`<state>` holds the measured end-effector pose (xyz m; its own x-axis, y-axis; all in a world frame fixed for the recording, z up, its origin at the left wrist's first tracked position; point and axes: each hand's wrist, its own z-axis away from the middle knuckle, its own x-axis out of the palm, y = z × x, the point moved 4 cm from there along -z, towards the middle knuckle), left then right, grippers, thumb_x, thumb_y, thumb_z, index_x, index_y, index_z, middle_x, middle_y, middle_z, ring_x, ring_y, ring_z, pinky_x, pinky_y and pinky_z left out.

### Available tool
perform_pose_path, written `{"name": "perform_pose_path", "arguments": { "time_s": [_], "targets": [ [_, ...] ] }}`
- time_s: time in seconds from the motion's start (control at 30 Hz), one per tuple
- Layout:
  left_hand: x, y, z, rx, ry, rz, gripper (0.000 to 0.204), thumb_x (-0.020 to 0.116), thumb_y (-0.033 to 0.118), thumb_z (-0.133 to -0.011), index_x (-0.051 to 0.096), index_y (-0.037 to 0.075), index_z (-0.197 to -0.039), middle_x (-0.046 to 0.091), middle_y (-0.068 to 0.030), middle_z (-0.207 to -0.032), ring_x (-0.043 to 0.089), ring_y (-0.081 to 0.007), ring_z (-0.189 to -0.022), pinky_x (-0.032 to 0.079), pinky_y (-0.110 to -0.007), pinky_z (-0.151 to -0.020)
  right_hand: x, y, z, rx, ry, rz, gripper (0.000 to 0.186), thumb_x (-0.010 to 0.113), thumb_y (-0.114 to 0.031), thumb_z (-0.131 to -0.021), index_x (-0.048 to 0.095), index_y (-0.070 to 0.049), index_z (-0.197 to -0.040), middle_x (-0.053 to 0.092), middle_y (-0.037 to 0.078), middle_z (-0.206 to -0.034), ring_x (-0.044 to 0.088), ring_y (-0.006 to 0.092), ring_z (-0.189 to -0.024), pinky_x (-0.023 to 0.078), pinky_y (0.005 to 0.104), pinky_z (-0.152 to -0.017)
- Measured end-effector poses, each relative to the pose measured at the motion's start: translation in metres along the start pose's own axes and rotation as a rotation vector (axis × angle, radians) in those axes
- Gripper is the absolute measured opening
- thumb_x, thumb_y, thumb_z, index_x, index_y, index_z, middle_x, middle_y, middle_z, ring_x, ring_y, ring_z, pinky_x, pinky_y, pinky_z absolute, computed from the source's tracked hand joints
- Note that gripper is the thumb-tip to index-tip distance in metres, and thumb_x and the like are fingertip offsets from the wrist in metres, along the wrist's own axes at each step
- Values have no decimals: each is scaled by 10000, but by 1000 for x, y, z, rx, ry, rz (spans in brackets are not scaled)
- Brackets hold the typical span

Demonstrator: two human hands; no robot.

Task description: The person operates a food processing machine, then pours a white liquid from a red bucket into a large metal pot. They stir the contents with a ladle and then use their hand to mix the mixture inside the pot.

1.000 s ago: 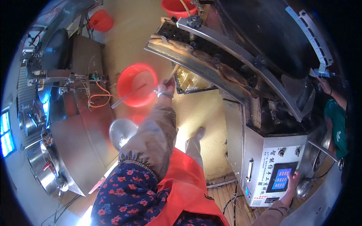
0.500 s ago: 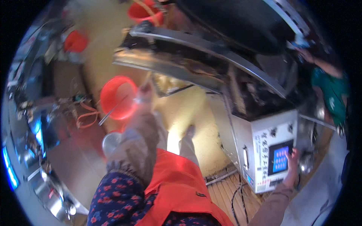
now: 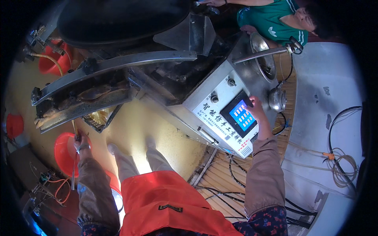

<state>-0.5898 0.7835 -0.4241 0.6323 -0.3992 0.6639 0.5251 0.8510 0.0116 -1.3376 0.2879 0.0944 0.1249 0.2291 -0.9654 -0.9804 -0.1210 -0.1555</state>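
My right hand (image 3: 256,110) is at the lit touchscreen (image 3: 241,115) on the white control panel (image 3: 201,105) of a machine. Its index finger is stretched onto the screen, and it holds nothing. My left hand (image 3: 82,144) hangs low on the left, closed around a long thin metal rod (image 3: 73,175) whose lower part sticks out beneath it. Behind that hand stands a red bucket (image 3: 63,154). Two round knobs sit on the panel, one of them a black knob (image 3: 214,98) left of the screen.
A large dark round plate (image 3: 122,23) and a curved metal bar (image 3: 130,61) belong to the machine. A co-worker in a green shirt (image 3: 271,19) is beyond it, near a metal basin (image 3: 264,59). Black cables (image 3: 232,173) cross the slatted floor. More red buckets (image 3: 55,59) stand left.
My view has turned to the right, bringing the panel towards the middle. My right hand's index finger now points onto the screen. The left hand still grips the rod by the red bucket.
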Motion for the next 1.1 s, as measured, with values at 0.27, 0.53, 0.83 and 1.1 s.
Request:
{"name": "perform_pose_path", "arguments": {
  "time_s": [0.27,0.53,0.83,1.1],
  "targets": [
    [-4,5,-11,15,-28,36,198,466,-27,-774,596,-126,-887,623,-247,-909,591,-387,-910,475,-518,-887,0,-10,3,17,42,34,630,753,-304,-654,451,-92,-1165,447,159,-1109,443,283,-1029,369,410,-916],
    [22,-26,36,-25,23,-180,176,498,-47,-734,594,-99,-872,625,-230,-919,605,-348,-887,495,-463,-874,10,19,-7,6,87,-55,597,754,-230,-627,482,-97,-1141,496,138,-1112,471,290,-1044,391,413,-895],
    [71,-76,120,136,45,55,131,468,30,-847,551,-55,-793,592,-190,-762,607,-345,-772,528,-508,-771,12,59,-32,-70,-65,-121,594,704,-162,-713,398,-23,-1203,418,122,-1217,396,226,-1120,303,383,-995],
    [98,-93,146,226,200,153,127,446,43,-884,476,-75,-918,548,-218,-930,572,-351,-835,545,-470,-761,5,57,-37,-124,-66,-13,554,725,-149,-682,435,-24,-1137,419,98,-1112,403,214,-997,335,357,-922]
  ]
}}
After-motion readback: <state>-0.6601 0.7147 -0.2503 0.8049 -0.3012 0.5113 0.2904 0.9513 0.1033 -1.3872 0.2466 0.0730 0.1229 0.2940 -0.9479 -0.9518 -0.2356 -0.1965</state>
